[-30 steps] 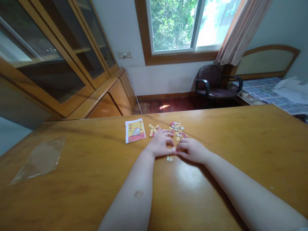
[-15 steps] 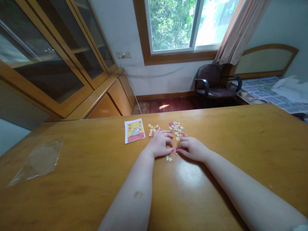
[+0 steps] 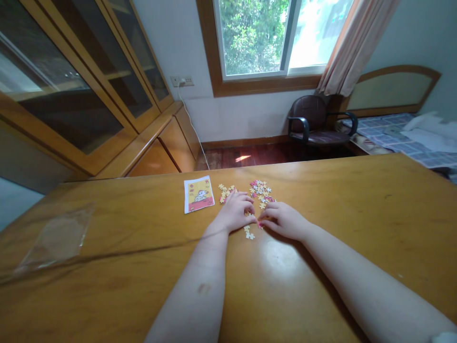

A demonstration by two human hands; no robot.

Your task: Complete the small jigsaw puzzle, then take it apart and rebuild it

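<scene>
Low over the table, my left hand [image 3: 237,210] is curled, its thumb and fingertips on a few joined pale puzzle pieces [image 3: 250,235] that partly show below it. Close beside it, my right hand [image 3: 283,219] pinches a pink puzzle piece [image 3: 260,225] against the tabletop, near the left thumb. Just beyond my hands lie two loose heaps of yellow, white and pink pieces: a left heap [image 3: 224,191], partly covered by my left hand, and a right heap [image 3: 262,188]. A picture card [image 3: 199,195] with a white cartoon animal lies left of the heaps.
A clear plastic bag [image 3: 59,236] lies flat on the left of the wooden table [image 3: 143,295]. Past the far edge stand a brown armchair [image 3: 310,116] and a bed [image 3: 385,128]. A glass-door cabinet [image 3: 117,81] runs along the left.
My left hand has shifted slightly, so more of the pale pieces shows beside its thumb. The right hand stays at the pink piece. A thin shadow now crosses the table's left side.
</scene>
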